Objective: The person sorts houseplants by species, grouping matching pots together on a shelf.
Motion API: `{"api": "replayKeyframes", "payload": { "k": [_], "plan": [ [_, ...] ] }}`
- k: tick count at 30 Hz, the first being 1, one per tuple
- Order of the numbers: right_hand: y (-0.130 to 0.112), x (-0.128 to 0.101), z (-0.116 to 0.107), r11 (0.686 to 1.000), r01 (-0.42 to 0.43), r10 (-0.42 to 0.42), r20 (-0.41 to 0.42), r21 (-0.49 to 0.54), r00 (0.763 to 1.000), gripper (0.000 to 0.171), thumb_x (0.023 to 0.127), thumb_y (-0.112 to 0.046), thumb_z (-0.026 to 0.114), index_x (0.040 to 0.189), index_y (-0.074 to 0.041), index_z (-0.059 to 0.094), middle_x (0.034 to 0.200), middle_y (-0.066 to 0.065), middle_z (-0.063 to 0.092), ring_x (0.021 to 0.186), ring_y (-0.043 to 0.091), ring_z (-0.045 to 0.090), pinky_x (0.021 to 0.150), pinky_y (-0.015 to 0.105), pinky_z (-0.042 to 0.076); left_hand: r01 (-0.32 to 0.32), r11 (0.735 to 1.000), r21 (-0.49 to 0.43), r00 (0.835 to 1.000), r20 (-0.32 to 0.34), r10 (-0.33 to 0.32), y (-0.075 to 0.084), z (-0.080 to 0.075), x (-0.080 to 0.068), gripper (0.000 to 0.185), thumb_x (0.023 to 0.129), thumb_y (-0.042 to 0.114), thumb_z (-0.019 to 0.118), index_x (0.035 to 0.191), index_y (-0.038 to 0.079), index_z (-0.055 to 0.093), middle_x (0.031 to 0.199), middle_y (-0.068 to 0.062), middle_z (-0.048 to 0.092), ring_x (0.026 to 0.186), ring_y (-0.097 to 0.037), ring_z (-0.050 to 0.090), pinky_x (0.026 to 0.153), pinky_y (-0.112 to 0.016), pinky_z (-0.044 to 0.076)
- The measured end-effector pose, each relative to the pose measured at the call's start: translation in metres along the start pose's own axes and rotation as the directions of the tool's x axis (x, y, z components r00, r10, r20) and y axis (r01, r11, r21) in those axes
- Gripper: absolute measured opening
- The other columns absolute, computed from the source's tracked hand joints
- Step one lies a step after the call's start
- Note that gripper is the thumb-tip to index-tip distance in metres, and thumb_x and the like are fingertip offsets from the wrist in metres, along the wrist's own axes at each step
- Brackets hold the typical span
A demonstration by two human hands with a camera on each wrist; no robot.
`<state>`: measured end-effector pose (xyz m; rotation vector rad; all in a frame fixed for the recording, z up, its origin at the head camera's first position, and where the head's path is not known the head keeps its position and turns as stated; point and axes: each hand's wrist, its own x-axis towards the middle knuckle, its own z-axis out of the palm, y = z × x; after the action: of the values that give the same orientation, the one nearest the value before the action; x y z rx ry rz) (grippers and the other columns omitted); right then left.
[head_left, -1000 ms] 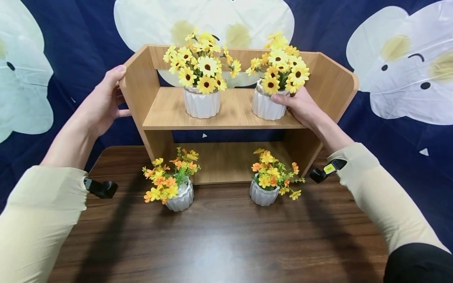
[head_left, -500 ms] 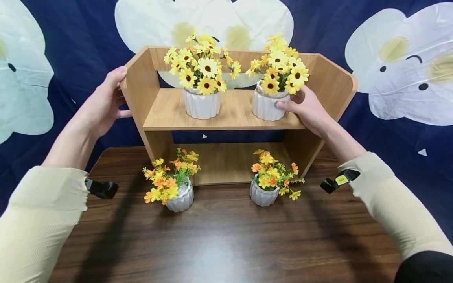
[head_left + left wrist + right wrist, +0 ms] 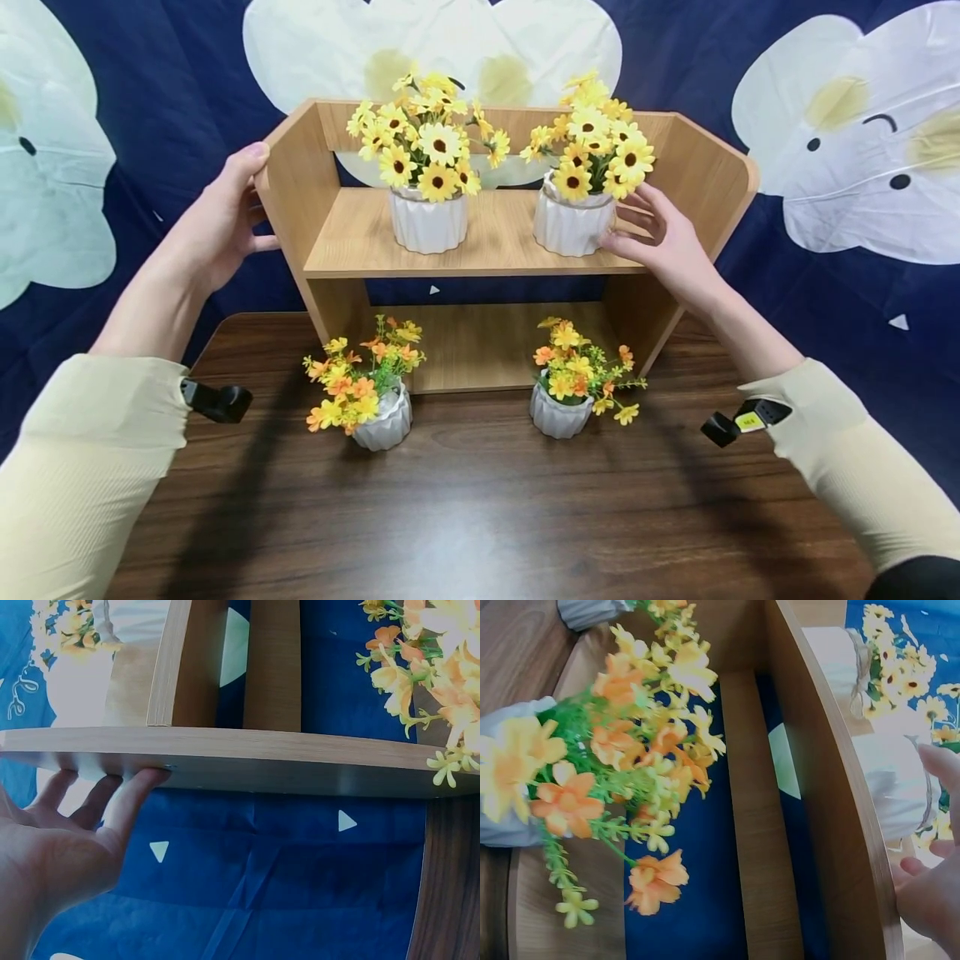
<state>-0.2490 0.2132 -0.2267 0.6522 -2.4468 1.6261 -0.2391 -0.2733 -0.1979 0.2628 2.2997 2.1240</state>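
In the head view, my left hand (image 3: pixel 217 221) rests against the outer side of the wooden shelf (image 3: pixel 465 272). The left wrist view shows fairly straight fingers (image 3: pixel 124 799) touching that panel. Beside the right-hand pot of yellow daisies (image 3: pixel 573 221), on the upper board, my right hand (image 3: pixel 675 246) has its thumb and fingers spread, with the thumb tip very near the pot. Whether it still touches is unclear. A matching daisy pot (image 3: pixel 427 221) stands upright to its left. From the right wrist, my hand (image 3: pixel 930 892) appears at the pot's side (image 3: pixel 889 784).
Two smaller white pots with orange and yellow flowers stand on the dark wooden table (image 3: pixel 465 517), one front left (image 3: pixel 384 421) and one front right (image 3: pixel 558 415). Behind the shelf hangs a navy cloth (image 3: pixel 682 50) with white cartoon shapes.
My right hand has loosened from the right daisy pot and drawn back to the right, its fingers spreading. The pots stay in place, and my left hand has hardly moved.
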Motion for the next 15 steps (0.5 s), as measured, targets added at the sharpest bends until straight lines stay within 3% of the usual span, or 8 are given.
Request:
{"api": "replayKeyframes", "payload": {
  "k": [3,7,9,15],
  "plan": [
    [0.011,-0.003,-0.001,0.999,0.034,-0.032,-0.061,0.028,0.998,0.072,0.086,-0.012,0.067,0.146,-0.026,0.029,0.146,0.006,0.035,0.135,0.026,0.037,0.099,0.022,0.044,-0.002,1.000,0.007,1.000,0.001,0.002,0.001,0.001,0.000,0.058,0.089,0.059,0.045,0.141,0.039,0.028,0.144,0.002,0.029,0.131,-0.026,0.029,0.085,-0.038,0.038],
    [0.012,-0.014,0.002,0.995,0.094,-0.086,-0.161,0.043,0.983,0.067,0.085,-0.009,0.068,0.143,-0.021,0.037,0.143,0.010,0.040,0.131,0.027,0.043,0.101,0.028,0.044,-0.005,1.000,0.013,1.000,0.003,0.005,0.001,0.001,0.000,0.058,0.089,0.059,0.045,0.141,0.039,0.028,0.144,0.003,0.029,0.131,-0.026,0.029,0.085,-0.039,0.038],
    [0.010,-0.021,0.006,0.990,0.136,-0.122,-0.221,0.049,0.968,0.063,0.084,-0.007,0.068,0.140,-0.016,0.042,0.139,0.012,0.045,0.127,0.028,0.047,0.100,0.030,0.045,-0.006,1.000,0.016,1.000,0.000,0.006,0.001,0.001,0.000,0.058,0.090,0.059,0.045,0.141,0.039,0.028,0.144,0.003,0.029,0.131,-0.026,0.029,0.085,-0.039,0.037],
    [0.004,-0.039,0.016,0.962,0.253,-0.203,-0.359,0.098,0.911,0.049,0.083,-0.002,0.067,0.130,-0.003,0.051,0.124,0.012,0.057,0.117,0.028,0.055,0.090,0.020,0.049,-0.006,1.000,0.012,1.000,-0.006,0.007,0.000,0.000,-0.001,0.058,0.089,0.059,0.046,0.141,0.039,0.029,0.143,0.003,0.029,0.130,-0.026,0.030,0.084,-0.039,0.038]
  ]
}}
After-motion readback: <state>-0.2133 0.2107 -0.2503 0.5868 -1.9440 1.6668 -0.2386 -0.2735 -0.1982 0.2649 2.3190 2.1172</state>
